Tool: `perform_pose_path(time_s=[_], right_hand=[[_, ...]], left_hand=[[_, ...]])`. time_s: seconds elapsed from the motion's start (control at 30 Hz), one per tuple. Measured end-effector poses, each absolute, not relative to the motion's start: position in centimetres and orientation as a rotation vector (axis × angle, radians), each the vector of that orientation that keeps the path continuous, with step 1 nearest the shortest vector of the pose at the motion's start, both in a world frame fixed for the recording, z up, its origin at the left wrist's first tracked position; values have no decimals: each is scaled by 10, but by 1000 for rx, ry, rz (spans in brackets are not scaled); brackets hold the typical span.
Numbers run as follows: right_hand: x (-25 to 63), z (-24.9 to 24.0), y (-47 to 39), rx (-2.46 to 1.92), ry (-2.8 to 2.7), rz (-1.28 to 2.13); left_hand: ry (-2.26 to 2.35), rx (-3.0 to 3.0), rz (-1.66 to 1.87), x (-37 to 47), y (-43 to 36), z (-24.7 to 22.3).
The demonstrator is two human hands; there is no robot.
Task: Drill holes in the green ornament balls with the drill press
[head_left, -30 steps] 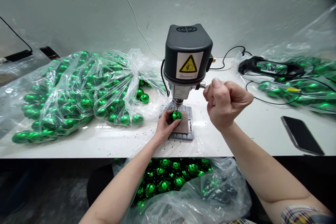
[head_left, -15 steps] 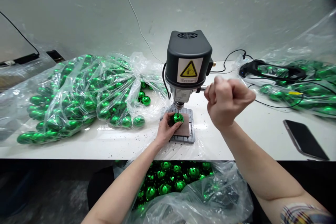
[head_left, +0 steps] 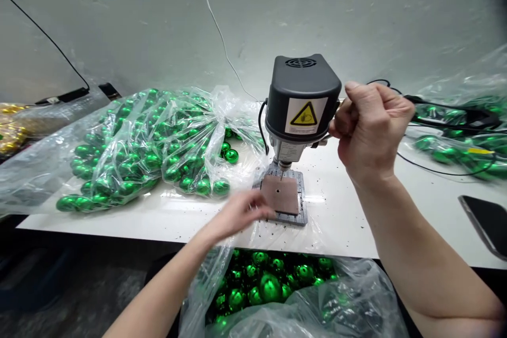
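A small black bench drill press [head_left: 303, 92] stands on the white table, its thin bit pointing down over a brown square pad [head_left: 283, 200] with a hole in it. My right hand [head_left: 372, 132] is closed around the press's feed lever, most of which the fingers hide. Beside the pad's left edge, my left hand [head_left: 241, 214] is blurred by motion, with thumb and fingers apart and nothing seen between them. Below the table edge, an open plastic bag [head_left: 348, 296] holds several shiny green Christmas balls [head_left: 236, 300]. One green ball [head_left: 270, 286] there looks larger and slightly blurred.
Large clear bags of green balls [head_left: 130, 163] cover the table's left part. More bagged balls [head_left: 447, 142] and black cables lie at the right. A phone [head_left: 485, 224] rests near the front right edge. Dark chips are scattered around the press base [head_left: 301, 216].
My left hand has let go of the green ball and moved off the pad toward the front left. My right hand stays at the lever. The whole view has shifted.
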State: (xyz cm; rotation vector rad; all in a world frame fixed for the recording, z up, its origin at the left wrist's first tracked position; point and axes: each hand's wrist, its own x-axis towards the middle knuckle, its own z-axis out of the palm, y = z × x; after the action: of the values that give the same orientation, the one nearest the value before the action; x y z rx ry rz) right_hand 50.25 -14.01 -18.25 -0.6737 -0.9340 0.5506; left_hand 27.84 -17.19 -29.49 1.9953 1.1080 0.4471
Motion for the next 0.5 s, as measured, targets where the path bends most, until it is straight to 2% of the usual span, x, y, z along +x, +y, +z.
perform_pose_path(time_s=[0.1,0.2,0.3,0.37,0.43,0.5], right_hand=[[502,-182,-141,-672,-926,544],[502,-183,-138,-649,-924,526],[503,-185,-135,-621,-936,493],[504,-186,-134,-618,-949,483],[504,-187,-133,-624,-958,481],[505,-187,-133,-629,-967,481]], left_hand=[[1537,2125,786,266,-110,-299],[1907,2190,664,261,-46,-317],[1924,2195,501,259,-14,-332],[1891,2217,517,258,-12,-336],[1796,2191,705,258,-20,-334],[1574,1984,1040,261,-37,-328]])
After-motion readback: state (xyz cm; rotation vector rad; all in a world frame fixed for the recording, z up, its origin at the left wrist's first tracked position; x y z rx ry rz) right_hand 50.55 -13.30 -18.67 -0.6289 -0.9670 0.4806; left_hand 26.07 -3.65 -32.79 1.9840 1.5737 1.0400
